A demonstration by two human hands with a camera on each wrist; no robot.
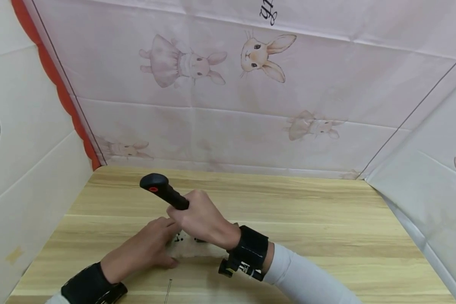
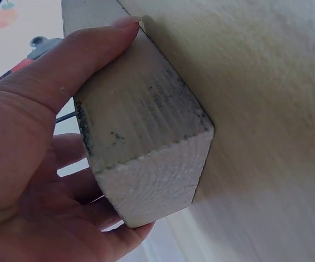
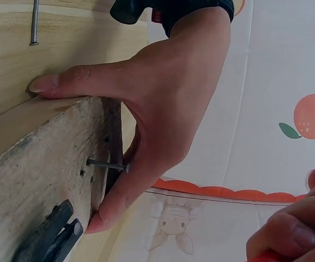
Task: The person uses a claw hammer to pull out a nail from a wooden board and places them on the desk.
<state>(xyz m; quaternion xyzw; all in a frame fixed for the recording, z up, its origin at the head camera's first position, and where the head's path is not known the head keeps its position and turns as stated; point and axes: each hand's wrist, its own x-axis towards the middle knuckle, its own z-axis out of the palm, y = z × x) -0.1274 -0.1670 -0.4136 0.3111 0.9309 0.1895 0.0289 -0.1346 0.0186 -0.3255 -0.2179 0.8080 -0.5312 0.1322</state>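
Observation:
My right hand (image 1: pixel 207 221) grips the black handle (image 1: pixel 165 192) of a claw hammer, its butt tilted up to the left. In the right wrist view the hammer's dark two-pronged claw (image 3: pixel 54 234) is close over the face of a wooden block (image 2: pixel 141 103). A nail (image 3: pixel 108 165) stands out of that face, ahead of the prongs. My left hand (image 1: pixel 148 245) holds the block by its left end, thumb (image 2: pixel 97 46) along the near side and fingers round the far side. Most of the block's top is hidden under my right hand and wrist in the head view.
A loose nail (image 1: pixel 168 291) lies on the wood-grain table (image 1: pixel 308 211) in front of the block. Behind the table hangs a pale rabbit-print sheet (image 1: pixel 232 135). White side panels (image 1: pixel 30 147) flank the table.

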